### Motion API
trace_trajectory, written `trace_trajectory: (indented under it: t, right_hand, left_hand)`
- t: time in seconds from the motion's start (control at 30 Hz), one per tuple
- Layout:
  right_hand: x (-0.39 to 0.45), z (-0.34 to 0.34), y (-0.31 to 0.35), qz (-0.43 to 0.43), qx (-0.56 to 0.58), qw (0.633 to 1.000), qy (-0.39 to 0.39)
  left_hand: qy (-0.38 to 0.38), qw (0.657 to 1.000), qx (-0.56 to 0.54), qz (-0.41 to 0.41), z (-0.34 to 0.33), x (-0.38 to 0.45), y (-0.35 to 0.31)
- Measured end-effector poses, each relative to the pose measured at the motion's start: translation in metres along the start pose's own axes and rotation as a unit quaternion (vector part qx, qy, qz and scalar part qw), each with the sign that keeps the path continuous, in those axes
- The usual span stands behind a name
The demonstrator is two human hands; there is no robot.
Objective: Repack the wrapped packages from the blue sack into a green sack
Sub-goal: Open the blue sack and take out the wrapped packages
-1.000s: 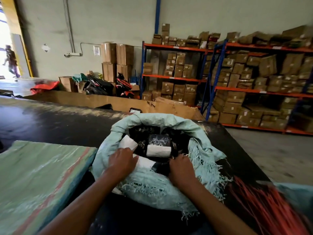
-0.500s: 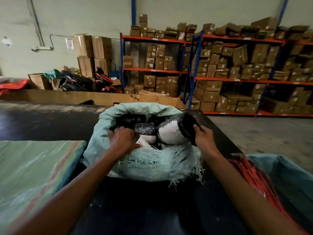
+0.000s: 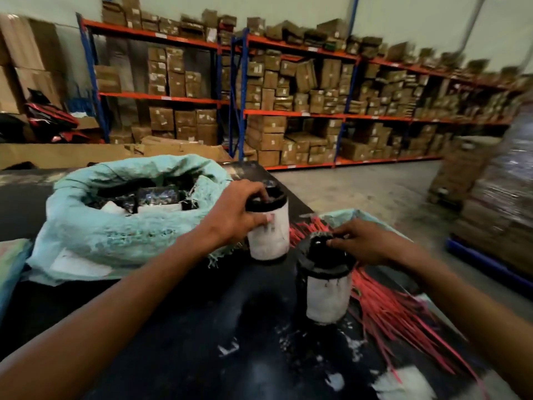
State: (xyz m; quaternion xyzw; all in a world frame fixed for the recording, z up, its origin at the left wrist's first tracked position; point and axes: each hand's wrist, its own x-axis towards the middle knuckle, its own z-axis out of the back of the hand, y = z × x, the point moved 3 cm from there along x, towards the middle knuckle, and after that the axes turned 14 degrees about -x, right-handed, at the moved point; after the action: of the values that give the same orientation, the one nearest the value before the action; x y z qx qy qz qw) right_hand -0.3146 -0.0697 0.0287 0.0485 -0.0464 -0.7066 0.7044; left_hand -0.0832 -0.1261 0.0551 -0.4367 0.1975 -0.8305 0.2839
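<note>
Two wrapped packages, upright on black table: my left hand grips far package; right hand pinches near package top. Lift straight, keep vertical.

- The room is dim, lit evenly from overhead; colours look muted and slightly grainy.
- The pale back wall is the brightest area, without harsh glare.
- The black table swallows light, showing only a soft sheen and a vague dark shadow in front of the nearer wrapped package.
- Motion blur smears the right side: the wrapped pallet stack and the far shelves are streaked and soft.
- Wide-angle distortion bends the shelf uprights and tilts the rows of boxes toward the edges.
- Both forearms swell large and soft at the bottom edge; the red strings blur into streaks.
</note>
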Motion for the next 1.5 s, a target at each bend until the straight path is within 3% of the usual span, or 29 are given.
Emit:
trace_trajectory:
  t: [0.1, 0.3, 0.43, 0.5, 0.6, 0.73, 0.8, 0.93, 1.1, 1.17, 1.27, 1.33, 1.4, 1.5]
  right_hand:
    - [-0.022, -0.018, -0.019, -0.020, -0.006, 0.999, 0.033]
    - [-0.044, -0.028, -0.037, -0.037, 0.115, 0.992, 0.035]
    - [-0.039, -0.014, -0.029, -0.022, 0.092, 0.994, 0.060]
    - [-0.024, 0.003, -0.020, -0.007, 0.071, 0.997, 0.014]
    - [0.016, 0.030, 0.011, 0.036, 0.125, 0.991, -0.041]
    - [0.085, 0.046, 0.090, 0.123, 0.178, 0.975, 0.052]
    - [0.122, 0.046, 0.140, 0.182, 0.163, 0.966, 0.086]
    - [0.191, 0.023, 0.236, 0.272, 0.063, 0.952, 0.126]
    - [0.253, -0.028, 0.306, 0.318, -0.150, 0.934, 0.060]
    - [0.263, -0.055, 0.307, 0.309, -0.207, 0.927, 0.043]
    - [0.271, -0.084, 0.312, 0.288, -0.284, 0.914, -0.043]
    - [0.274, -0.089, 0.318, 0.277, -0.280, 0.917, -0.067]
    - [0.279, -0.082, 0.317, 0.273, -0.218, 0.934, -0.072]
    - [0.277, -0.058, 0.299, 0.299, -0.230, 0.924, -0.064]
  left_hand:
    - [0.055, 0.998, -0.035, 0.015, -0.044, -0.011, -0.001]
    - [0.152, 0.988, -0.039, 0.004, -0.104, -0.032, 0.006]
    - [0.133, 0.989, -0.069, -0.008, -0.094, -0.029, 0.014]
    - [0.107, 0.992, -0.055, -0.024, -0.075, -0.027, 0.021]
    - [0.065, 0.998, 0.013, -0.016, -0.029, -0.021, 0.043]
    - [0.016, 0.988, 0.138, 0.074, 0.052, -0.017, 0.093]
    - [0.001, 0.975, 0.179, 0.133, 0.092, -0.021, 0.121]
    - [0.061, 0.919, 0.257, 0.294, 0.137, -0.054, 0.165]
    - [0.152, 0.817, 0.360, 0.424, 0.158, -0.093, 0.187]
    - [0.134, 0.812, 0.372, 0.429, 0.166, -0.096, 0.184]
    - [0.079, 0.832, 0.417, 0.357, 0.174, -0.092, 0.190]
    - [0.106, 0.829, 0.424, 0.349, 0.171, -0.085, 0.200]
    - [0.137, 0.803, 0.432, 0.387, 0.169, -0.076, 0.213]
    - [0.170, 0.756, 0.477, 0.416, 0.162, -0.069, 0.231]
